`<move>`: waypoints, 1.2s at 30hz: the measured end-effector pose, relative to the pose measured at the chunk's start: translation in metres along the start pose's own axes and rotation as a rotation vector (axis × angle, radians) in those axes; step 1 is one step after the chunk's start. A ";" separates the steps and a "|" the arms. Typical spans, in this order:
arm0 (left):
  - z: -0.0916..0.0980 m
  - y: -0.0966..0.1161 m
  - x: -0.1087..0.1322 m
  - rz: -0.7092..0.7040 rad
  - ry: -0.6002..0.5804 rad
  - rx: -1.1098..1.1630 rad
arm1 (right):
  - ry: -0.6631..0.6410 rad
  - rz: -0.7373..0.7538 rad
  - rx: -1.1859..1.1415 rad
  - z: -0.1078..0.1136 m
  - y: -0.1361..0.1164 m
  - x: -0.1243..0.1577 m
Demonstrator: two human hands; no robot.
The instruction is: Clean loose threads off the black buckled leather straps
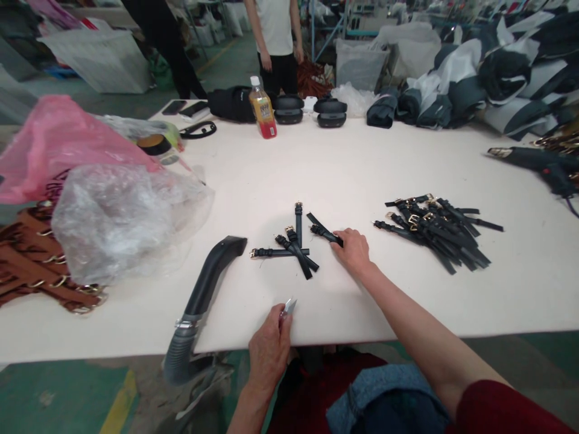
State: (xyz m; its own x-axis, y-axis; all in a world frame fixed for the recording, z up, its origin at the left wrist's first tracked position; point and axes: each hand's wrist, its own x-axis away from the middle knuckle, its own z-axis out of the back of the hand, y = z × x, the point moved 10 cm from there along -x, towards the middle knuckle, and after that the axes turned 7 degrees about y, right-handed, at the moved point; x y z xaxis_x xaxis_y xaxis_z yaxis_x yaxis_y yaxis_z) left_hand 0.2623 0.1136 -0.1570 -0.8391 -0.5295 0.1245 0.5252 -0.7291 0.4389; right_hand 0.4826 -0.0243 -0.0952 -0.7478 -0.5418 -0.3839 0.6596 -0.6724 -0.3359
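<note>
My left hand point(269, 349) is at the table's front edge, closed around thread snips point(289, 306) whose metal blades point up and away. My right hand point(353, 252) reaches across the white table with its fingers pinched on the end of a short black buckle strap point(323, 232). Part of that strap is hidden under the fingers. To its left lie several similar black straps point(294, 248), crossed over each other, with gold buckles. A larger heap of black straps point(436, 229) lies to the right of my right hand.
A black suction hose point(212, 283) rises over the front edge at left. Beyond it are clear plastic point(131, 223), a pink bag point(67, 144) and brown straps point(40, 265). A drink bottle point(263, 111) stands at the back; a heat gun point(538, 161) lies right. A person point(277, 36) stands beyond.
</note>
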 end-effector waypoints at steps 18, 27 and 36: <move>-0.025 0.021 0.008 0.524 -0.272 1.380 | -0.237 -0.333 -0.903 0.006 -0.039 0.139; -0.026 0.036 0.008 0.515 -0.445 1.485 | -0.337 -0.340 -0.997 0.011 -0.043 0.132; -0.003 0.048 0.011 0.450 -0.339 1.334 | -0.210 -0.176 -0.785 0.032 -0.087 0.110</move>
State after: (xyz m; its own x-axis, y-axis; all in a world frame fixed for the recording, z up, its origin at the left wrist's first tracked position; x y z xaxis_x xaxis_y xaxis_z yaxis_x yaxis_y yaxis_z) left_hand 0.2792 0.0714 -0.1369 -0.7334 -0.3361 0.5909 0.3870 0.5082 0.7694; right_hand 0.3405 -0.0416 -0.0809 -0.7924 -0.5966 -0.1274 0.3350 -0.2510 -0.9082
